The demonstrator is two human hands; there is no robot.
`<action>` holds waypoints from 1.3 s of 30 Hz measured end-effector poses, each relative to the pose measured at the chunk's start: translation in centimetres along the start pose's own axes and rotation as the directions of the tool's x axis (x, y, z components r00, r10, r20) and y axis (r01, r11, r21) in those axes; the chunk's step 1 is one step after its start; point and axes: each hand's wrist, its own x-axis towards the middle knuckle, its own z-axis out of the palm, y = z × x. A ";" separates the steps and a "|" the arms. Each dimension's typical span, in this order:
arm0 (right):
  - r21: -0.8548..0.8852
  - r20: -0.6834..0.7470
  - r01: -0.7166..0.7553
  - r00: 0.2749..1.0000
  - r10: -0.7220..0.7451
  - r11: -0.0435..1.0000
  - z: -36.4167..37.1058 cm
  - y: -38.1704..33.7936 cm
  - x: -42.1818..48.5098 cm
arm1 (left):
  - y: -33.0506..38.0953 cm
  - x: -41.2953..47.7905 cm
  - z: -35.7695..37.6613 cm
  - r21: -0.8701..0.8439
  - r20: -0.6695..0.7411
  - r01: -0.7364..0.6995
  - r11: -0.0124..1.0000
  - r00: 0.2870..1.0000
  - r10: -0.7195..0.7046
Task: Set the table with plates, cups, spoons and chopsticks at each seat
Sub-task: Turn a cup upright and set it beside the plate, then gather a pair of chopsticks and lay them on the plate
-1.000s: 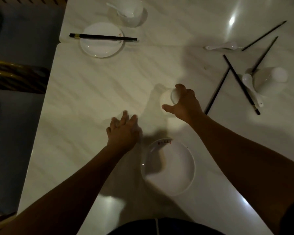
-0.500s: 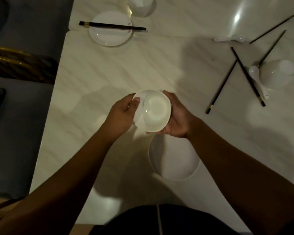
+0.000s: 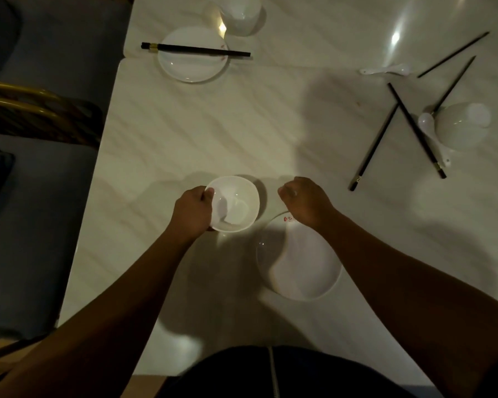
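Note:
My left hand (image 3: 194,212) grips the left rim of a white cup (image 3: 236,203), upright with its mouth up, at the table surface just left of the near plate (image 3: 299,271). My right hand (image 3: 304,201) hovers over the plate's far rim with fingers curled and nothing in them. At the far left seat lies a plate (image 3: 193,67) with a pair of black chopsticks (image 3: 196,50) across it and a cup (image 3: 240,17) behind it.
At the right lie several loose black chopsticks (image 3: 416,130), two white spoons (image 3: 385,70) (image 3: 427,124) and a cup on its side (image 3: 462,124). A chair with a gold frame (image 3: 41,110) stands off the white table's left edge (image 3: 104,156).
The cup was picked up by my right hand, turned mouth up in both hands, then carried left and down by my left hand. My right hand let go of it.

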 end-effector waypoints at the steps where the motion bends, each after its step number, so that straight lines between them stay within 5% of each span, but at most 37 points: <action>1: -0.002 0.018 0.002 1.000 -0.002 1.000 0.1 0.0 -0.2 | -0.1 0.1 0.2 0.010 0.004 0.006 1.000 1.000 -0.006; 14: 0.041 0.003 0.028 1.000 -0.028 0.999 0.5 1.3 -0.5 | -0.4 0.8 1.2 0.081 0.023 0.011 0.997 1.000 -0.012; 20: 0.157 -0.058 0.022 0.998 -0.013 0.987 -1.4 3.1 -1.4 | 1.7 1.3 1.8 0.346 -0.076 -0.250 0.904 0.953 0.293; 26: 0.134 -0.184 -0.014 0.982 0.039 0.991 -5.0 9.3 -2.3 | 8.4 1.9 7.5 0.410 0.092 -0.513 0.754 0.846 0.525; 33: 0.108 -0.255 -0.122 0.956 0.147 0.987 -11.8 19.6 -2.3 | 13.3 2.4 19.1 0.357 0.287 -0.490 0.795 0.868 0.406; 39: 0.123 -0.360 -0.195 0.905 0.227 0.973 -15.9 26.2 -0.1 | 15.6 4.3 25.1 0.512 0.228 -0.367 0.776 0.930 0.289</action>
